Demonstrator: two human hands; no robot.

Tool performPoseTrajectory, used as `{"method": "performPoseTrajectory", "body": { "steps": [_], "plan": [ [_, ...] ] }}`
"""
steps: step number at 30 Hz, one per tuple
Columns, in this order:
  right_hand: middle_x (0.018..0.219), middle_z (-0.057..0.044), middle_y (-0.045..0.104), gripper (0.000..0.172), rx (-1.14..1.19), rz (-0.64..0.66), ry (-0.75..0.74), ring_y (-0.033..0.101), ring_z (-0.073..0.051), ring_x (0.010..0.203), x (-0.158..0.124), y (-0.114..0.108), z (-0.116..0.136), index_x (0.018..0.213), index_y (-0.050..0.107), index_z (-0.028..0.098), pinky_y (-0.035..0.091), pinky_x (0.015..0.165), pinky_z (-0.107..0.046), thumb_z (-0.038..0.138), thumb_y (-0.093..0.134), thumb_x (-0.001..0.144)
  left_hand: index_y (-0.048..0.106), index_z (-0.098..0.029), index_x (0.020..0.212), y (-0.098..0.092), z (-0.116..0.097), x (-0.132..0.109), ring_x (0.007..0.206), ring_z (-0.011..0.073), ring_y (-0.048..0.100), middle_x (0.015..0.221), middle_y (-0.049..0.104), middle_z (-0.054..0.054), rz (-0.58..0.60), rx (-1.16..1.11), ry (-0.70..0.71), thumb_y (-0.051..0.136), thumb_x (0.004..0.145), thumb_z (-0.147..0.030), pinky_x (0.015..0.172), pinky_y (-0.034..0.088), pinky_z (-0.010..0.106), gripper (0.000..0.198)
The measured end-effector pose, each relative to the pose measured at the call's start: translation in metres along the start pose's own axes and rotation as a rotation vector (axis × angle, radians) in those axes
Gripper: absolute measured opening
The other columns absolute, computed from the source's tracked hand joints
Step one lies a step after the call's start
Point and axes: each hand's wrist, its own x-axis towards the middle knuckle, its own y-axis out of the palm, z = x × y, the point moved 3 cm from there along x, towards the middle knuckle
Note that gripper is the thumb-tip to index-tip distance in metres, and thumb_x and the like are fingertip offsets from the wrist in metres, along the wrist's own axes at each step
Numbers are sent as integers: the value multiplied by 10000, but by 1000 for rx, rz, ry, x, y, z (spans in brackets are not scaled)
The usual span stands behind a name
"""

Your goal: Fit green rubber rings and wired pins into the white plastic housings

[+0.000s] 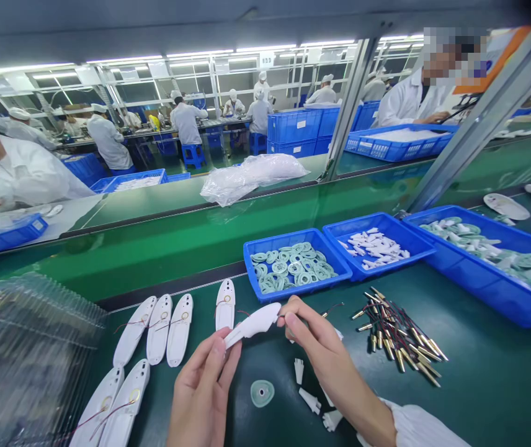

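A slim white plastic shell (257,323) is held up over the green bench, tilted with its far end to the right. My left hand (207,385) grips its narrow lower end between thumb and fingers. At the other end my right hand (314,335) is closed in a pinch; what its fingertips hold, if anything, is hidden. A thin wire with a metal tip (333,309) shows just beyond the right hand. Below the shell lies a pale green ring (262,393) on the bench. Small white cone-shaped pieces (310,400) lie by my right forearm.
Several white shells with wires (179,329) lie at left, near stacked clear plastic trays (28,360). Blue bins hold green rings (293,267), white pieces (377,247) and a mix of parts (493,248). Brass-coloured wired cylinders (400,338) form a pile at right. Co-workers sit beyond the ledge.
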Motion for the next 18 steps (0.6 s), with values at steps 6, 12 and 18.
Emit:
{"method": "performPoseTrajectory", "body": {
  "steps": [6, 12, 18],
  "plan": [
    [786, 20, 483, 333, -25, -8, -2, 422, -176, 709, 0, 0, 0, 831, 620, 244, 344, 683, -286, 484, 492, 1023, 799, -104, 802, 1, 3, 1, 867, 140, 807, 881, 845, 63, 6, -14, 10, 537, 931, 99, 949, 577, 249, 356],
    [775, 17, 507, 318, -80, -38, 4, 483, -182, 737, 1, -1, 2, 856, 645, 238, 383, 709, -287, 461, 491, 1024, 809, -113, 825, -3, 6, 4, 911, 153, 802, 913, 845, 76, 49, 13, 8, 552, 922, 92, 982, 571, 276, 343],
    [898, -10, 623, 253, -168, -57, -3, 539, -194, 776, -2, -1, 3, 962, 655, 241, 416, 724, -299, 409, 480, 1034, 842, -156, 864, -13, 8, 10, 998, 235, 776, 967, 838, 78, 267, 132, 118, 866, 762, -210, 961, 601, 275, 118]
  ]
}}
